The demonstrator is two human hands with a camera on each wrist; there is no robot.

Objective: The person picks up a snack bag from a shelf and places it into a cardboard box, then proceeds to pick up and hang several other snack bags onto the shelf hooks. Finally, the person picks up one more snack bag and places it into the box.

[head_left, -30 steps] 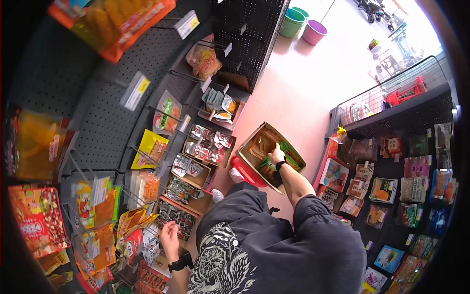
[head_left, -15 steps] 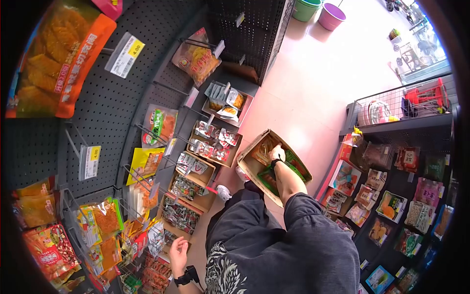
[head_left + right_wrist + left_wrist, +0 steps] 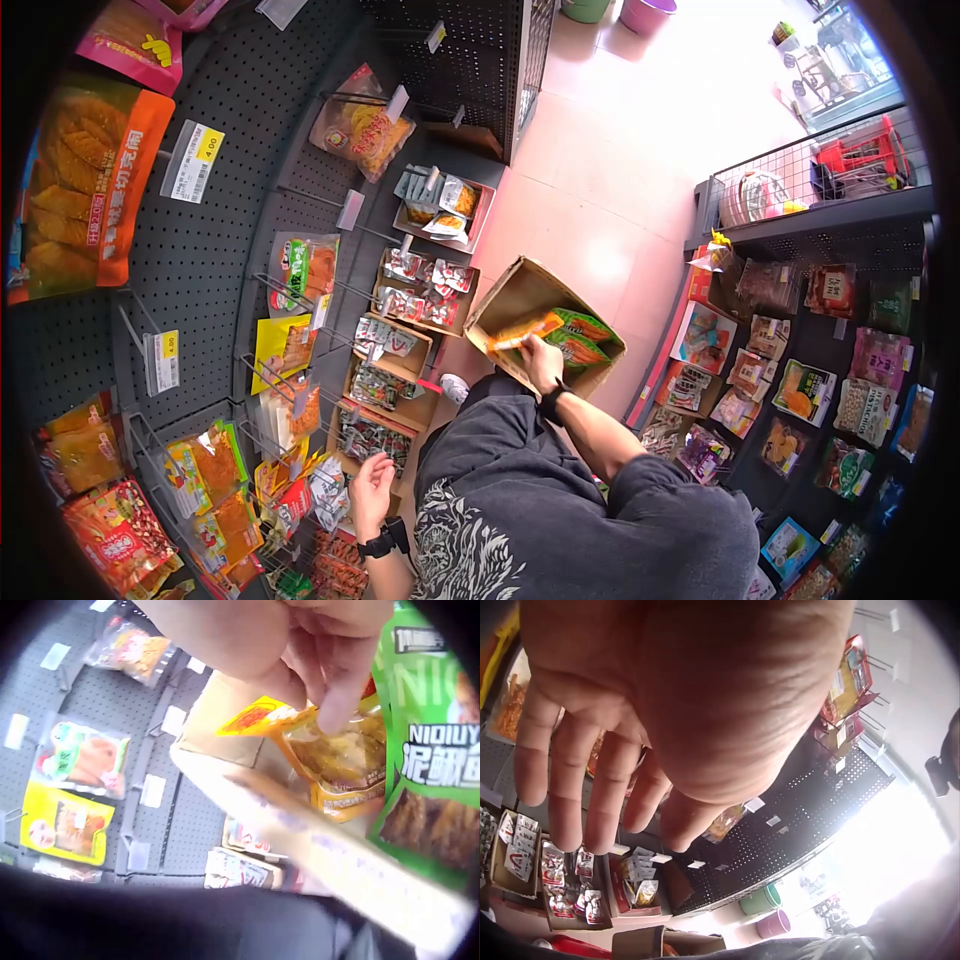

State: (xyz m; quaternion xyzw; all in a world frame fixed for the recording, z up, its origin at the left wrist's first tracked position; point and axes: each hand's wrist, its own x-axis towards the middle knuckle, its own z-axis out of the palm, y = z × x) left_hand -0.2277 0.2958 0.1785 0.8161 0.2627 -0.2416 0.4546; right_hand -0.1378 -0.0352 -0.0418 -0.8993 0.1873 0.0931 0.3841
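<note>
In the head view my right hand (image 3: pixel 543 364) reaches into a cardboard box (image 3: pixel 519 283) and pinches an orange snack packet (image 3: pixel 522 331). The right wrist view shows thumb and fingertips at the top of that packet (image 3: pixel 341 754), whose clear window shows yellowish food. Beside it in the box stand green snack packets (image 3: pixel 580 340); one (image 3: pixel 431 750) fills the right of the right wrist view. My left hand (image 3: pixel 371 487) hangs by the left shelf with nothing in it. Its fingers are relaxed and spread in the left wrist view (image 3: pixel 622 727).
Along the left, a pegboard shelf (image 3: pixel 230 250) carries hanging snack packets on hooks with price tags. Small open cartons (image 3: pixel 408 352) of sachets line its base. A second shelf (image 3: pixel 800 350) of packets stands on the right. Tiled floor (image 3: pixel 590 180) runs between them toward a purple bucket (image 3: pixel 648 14).
My right hand has drawn back toward my body, lifting the orange packet up within the box. The box has tilted and shifted slightly. My left hand has barely moved.
</note>
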